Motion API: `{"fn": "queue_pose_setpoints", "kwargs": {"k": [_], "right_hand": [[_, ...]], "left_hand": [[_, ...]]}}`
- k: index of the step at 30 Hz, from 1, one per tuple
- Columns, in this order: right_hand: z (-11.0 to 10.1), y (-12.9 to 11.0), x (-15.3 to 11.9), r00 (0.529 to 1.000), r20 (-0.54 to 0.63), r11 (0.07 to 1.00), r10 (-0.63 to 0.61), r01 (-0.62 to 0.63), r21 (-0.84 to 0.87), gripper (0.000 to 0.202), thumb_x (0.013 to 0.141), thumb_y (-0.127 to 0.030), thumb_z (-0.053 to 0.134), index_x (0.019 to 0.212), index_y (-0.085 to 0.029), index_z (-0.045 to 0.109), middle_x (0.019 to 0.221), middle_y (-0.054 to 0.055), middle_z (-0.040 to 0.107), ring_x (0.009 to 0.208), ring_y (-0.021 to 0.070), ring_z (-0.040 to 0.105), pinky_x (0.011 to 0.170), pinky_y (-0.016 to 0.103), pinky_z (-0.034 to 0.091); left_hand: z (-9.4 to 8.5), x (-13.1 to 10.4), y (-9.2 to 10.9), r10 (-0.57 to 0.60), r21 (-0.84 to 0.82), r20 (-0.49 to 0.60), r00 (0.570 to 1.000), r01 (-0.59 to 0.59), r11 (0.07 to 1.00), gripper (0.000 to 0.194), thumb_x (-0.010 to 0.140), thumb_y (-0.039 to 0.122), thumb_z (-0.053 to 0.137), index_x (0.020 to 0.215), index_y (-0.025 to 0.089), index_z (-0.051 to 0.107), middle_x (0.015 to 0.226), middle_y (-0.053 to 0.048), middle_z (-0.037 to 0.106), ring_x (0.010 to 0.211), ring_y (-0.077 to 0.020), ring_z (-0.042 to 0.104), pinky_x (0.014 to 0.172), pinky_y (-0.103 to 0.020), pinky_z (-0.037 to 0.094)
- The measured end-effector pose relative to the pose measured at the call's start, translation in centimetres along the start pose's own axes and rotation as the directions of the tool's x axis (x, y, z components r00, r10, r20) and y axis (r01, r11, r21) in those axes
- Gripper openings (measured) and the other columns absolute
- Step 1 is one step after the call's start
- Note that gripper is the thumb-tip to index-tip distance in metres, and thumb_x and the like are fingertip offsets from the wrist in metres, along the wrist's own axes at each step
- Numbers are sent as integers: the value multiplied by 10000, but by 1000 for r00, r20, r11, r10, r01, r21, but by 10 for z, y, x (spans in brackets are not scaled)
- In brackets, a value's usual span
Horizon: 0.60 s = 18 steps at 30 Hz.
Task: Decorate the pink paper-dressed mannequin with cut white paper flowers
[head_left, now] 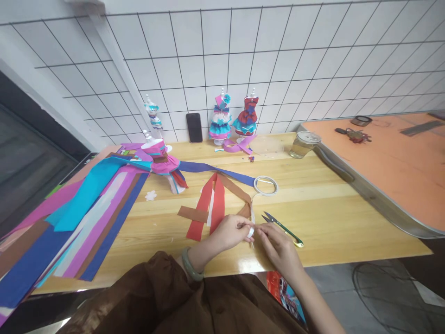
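My left hand [231, 232] is closed in a pinch on a small white strip [251, 232], above the wooden table's front edge. Just to its right, my right hand [280, 246] has thumb and forefinger pressed together beside the strip; what they hold, if anything, is too small to make out. A thin pale tape [253, 208] runs from near the left fingers toward a white tape roll [266, 185]. Beyond the left hand lie red crepe strips [203, 211] and a brown strip [193, 214]. Thread snips [283, 229] with dark handles rest by the right hand.
Colourful crepe strips [100, 222] cover the table's left side. Nearby stands a small dress form [160, 160] in pink; others [220, 120] stand at the tiled wall, beside a phone [194, 127]. A lidded glass [304, 144] sits back right, near an orange-topped table [382, 162].
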State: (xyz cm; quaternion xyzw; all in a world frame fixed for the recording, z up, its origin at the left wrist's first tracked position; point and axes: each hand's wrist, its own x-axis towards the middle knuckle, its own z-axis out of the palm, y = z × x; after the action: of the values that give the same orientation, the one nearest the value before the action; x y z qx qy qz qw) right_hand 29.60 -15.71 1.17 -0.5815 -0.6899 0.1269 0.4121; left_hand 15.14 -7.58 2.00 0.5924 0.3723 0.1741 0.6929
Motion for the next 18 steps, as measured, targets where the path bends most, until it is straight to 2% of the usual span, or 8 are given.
{"fn": "queue_pose_setpoints", "kwargs": {"k": [5, 10, 14, 16, 18], "right_hand": [[0, 4, -4, 993, -27, 974, -117, 110, -199, 213, 859, -186, 447, 1005, -196, 601, 869, 90, 646, 789, 202, 611, 691, 344, 505], [1, 6, -8, 986, 3, 929, -168, 160, -334, 256, 846, -168, 475, 1075, -178, 588, 906, 107, 638, 786, 206, 595, 684, 352, 492], [1, 3, -8, 989, -1, 952, -151, 145, -269, 285, 856, -162, 455, 1117, -181, 569, 914, 105, 635, 798, 201, 599, 686, 344, 499], [1, 5, -7, 992, -55, 974, -116, 103, -200, 314, 865, -162, 436, 1160, -189, 539, 942, 103, 631, 842, 195, 604, 715, 332, 508], [0, 11, -6, 988, -129, 977, -82, 54, -204, 332, 864, -170, 436, 1185, -183, 520, 972, 110, 630, 874, 200, 602, 750, 343, 508]], "left_hand": [[1, 0, 0, 10, -7, 3, 1000, -10, 1000, 280, 752, 337, 565, 858, 97, 661, 749, -83, 653, 649, -167, 657, 637, -274, 528], [3, -1, 2, 15, -22, -2, 1000, -15, 1000, 298, 736, 389, 579, 807, 107, 646, 695, -62, 633, 616, -157, 644, 609, -269, 521], [3, 0, 3, 3, -47, -14, 1000, -4, 999, 305, 726, 404, 583, 783, 107, 622, 644, -46, 612, 574, -146, 632, 562, -254, 513], [3, 0, 4, 5, -59, -27, 1000, -7, 998, 299, 733, 403, 575, 774, 110, 609, 627, -39, 604, 558, -147, 633, 544, -251, 510], [2, 1, 5, -2, -90, -28, 1000, 0, 996, 288, 734, 398, 575, 781, 114, 596, 614, -34, 602, 555, -153, 637, 536, -249, 508]]}}
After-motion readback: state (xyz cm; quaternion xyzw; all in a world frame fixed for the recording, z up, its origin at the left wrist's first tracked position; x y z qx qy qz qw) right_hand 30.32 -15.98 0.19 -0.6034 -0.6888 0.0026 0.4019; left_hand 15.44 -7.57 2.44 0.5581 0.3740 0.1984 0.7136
